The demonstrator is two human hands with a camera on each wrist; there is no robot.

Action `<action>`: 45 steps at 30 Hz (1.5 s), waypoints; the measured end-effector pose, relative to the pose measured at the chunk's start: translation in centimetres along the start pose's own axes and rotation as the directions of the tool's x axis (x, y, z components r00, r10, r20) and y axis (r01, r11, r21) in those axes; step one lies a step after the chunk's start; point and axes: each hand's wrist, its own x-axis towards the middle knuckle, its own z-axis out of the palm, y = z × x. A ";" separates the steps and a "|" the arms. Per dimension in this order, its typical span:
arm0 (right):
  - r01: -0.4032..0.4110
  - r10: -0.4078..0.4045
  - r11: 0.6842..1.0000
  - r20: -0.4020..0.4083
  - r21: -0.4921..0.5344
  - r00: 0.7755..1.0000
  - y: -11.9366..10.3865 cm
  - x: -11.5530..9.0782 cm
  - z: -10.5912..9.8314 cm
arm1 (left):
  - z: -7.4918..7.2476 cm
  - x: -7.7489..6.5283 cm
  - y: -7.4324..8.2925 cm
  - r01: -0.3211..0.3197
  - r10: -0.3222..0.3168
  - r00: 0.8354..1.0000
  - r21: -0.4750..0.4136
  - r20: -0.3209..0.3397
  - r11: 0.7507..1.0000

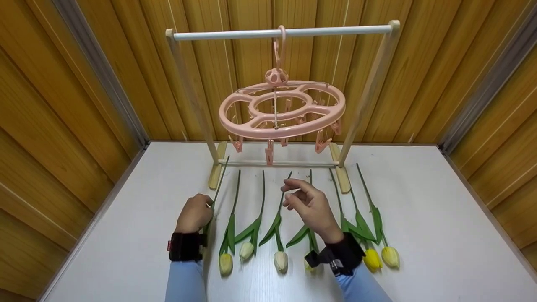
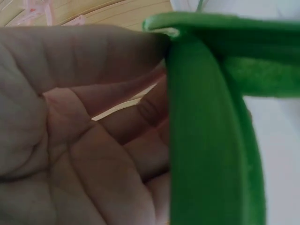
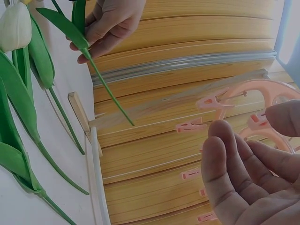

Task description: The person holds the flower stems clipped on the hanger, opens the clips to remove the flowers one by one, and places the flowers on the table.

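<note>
My left hand (image 1: 195, 214) grips an artificial tulip by its green leaves, at the left end of a row of tulips. Its thin stem (image 1: 220, 184) points up and away; its flower is hidden behind the wrist in the head view. Up close in the left wrist view, the thumb presses against the broad leaf (image 2: 206, 136). My right hand (image 1: 311, 206) hovers over the row, fingers loosely bent and nothing between them. A pink round clip hanger (image 1: 277, 133) hangs beyond both hands, with several small clips (image 1: 269, 152) dangling from its ring.
A wooden stand with a white top bar (image 1: 226, 35) carries the hanger. On the white table (image 1: 121, 251) lie several tulips, among them a cream one (image 1: 280, 261) and a yellow one (image 1: 390, 256), stems toward the stand. Wood-look panels (image 1: 251, 12) enclose the back and sides.
</note>
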 end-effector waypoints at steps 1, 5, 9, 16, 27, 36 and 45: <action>0.001 -0.001 1.000 0.001 -0.004 1.000 0.0 0.0 0.0 | 0.1 0.1 -0.1 0.002 -0.003 1.000 0.009 0.005 1.000; 0.009 -0.009 1.000 0.008 -0.015 1.000 -0.1 0.0 0.0 | 0.4 0.3 -0.3 0.027 -0.028 0.999 0.030 0.033 0.999; -0.002 0.003 1.000 0.009 -0.021 1.000 0.0 0.0 0.0 | 0.7 0.5 -0.5 0.048 -0.050 0.997 0.039 0.055 0.998; -0.010 0.010 1.000 0.004 -0.018 1.000 -0.1 0.0 0.0 | 1.1 0.8 -0.9 0.067 -0.071 0.995 0.055 0.075 0.996; -0.064 0.065 0.997 0.031 -0.038 0.997 0.5 0.0 0.3 | 1.4 0.8 -1.1 0.110 -0.114 0.991 0.049 0.073 0.993; -0.092 0.103 0.991 0.109 -0.101 0.989 1.4 0.0 0.7 | 1.3 0.8 -1.2 0.105 -0.111 0.991 0.081 0.073 0.991; -0.107 0.123 0.987 0.133 -0.124 0.983 1.5 0.0 0.7 | 1.3 0.9 -1.5 0.126 -0.131 0.988 0.060 0.081 0.990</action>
